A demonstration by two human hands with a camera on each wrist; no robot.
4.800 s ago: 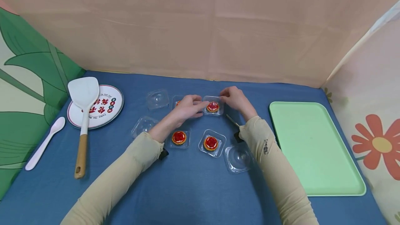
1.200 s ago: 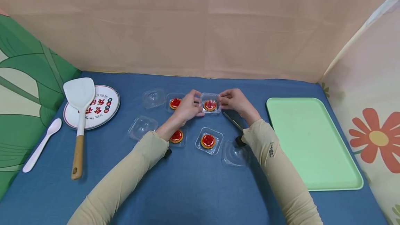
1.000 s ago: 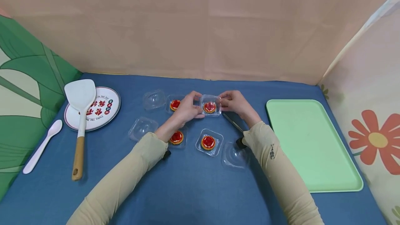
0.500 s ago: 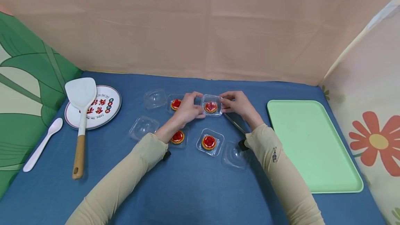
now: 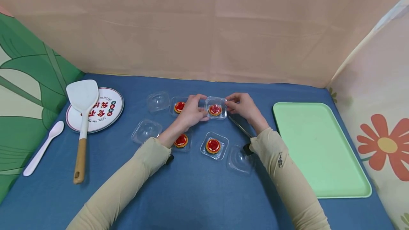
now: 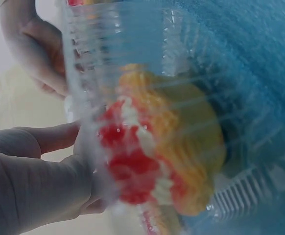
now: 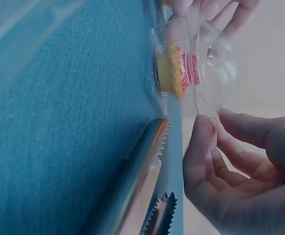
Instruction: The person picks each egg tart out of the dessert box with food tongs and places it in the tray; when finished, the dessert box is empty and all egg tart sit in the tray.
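Note:
A clear plastic box (image 5: 220, 101) holding a small red-topped tart (image 5: 215, 110) is between my two hands. My left hand (image 5: 191, 112) holds its left side with thumb and fingers. From the right, my right hand (image 5: 241, 105) pinches the rim between thumb and forefinger. The right wrist view shows a domed lid (image 7: 222, 68) over that tart. In the left wrist view the ribbed base (image 6: 240, 196) shows side-on, close over the blue cloth. Another tart (image 5: 179, 107) in a clear tray is partly hidden behind my left hand.
Two more tarts, front left (image 5: 181, 140) and front right (image 5: 213, 146), sit in uncovered trays. Loose clear lids lie at the back left (image 5: 158, 101), left (image 5: 147, 130) and right (image 5: 239, 160). Toothed metal tongs (image 7: 147, 181) lie under my right wrist. A green tray (image 5: 322, 152) stands right; a spatula (image 5: 82, 95) crosses a plate (image 5: 110, 116).
Since the oldest frame my left hand has shifted from over the box's edge to grip its left side, uncovering the back left tart. In the last second, hands and box stay nearly still.

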